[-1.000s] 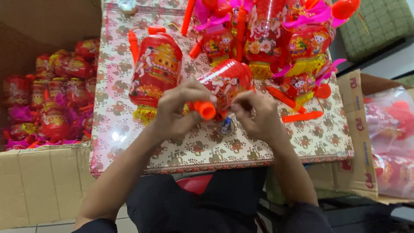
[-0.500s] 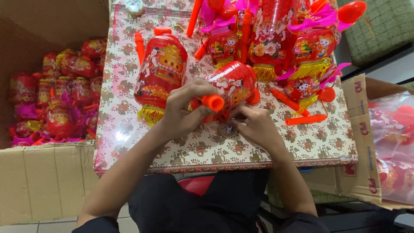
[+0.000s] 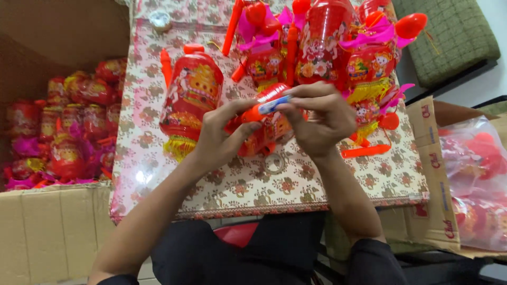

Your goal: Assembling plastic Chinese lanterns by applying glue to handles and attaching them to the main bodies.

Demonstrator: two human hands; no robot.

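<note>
Gripping one red toy lantern (image 3: 264, 129) at the centre of the floral tabletop (image 3: 264, 184), the left hand (image 3: 222, 137) is wrapping its fingers around the body while the right hand (image 3: 319, 119) is pinching its orange handle (image 3: 266, 105). One finished lantern (image 3: 193, 97) is lying at ten o'clock, a heap (image 3: 338, 47) I cannot count at one o'clock.

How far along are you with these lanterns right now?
Done, apparently: finished red lanterns fill the cardboard box, more crowd the table top. In hand: left hand and right hand hold one lantern with an orange handle. Left: loose orange stick, bagged lanterns.
</note>
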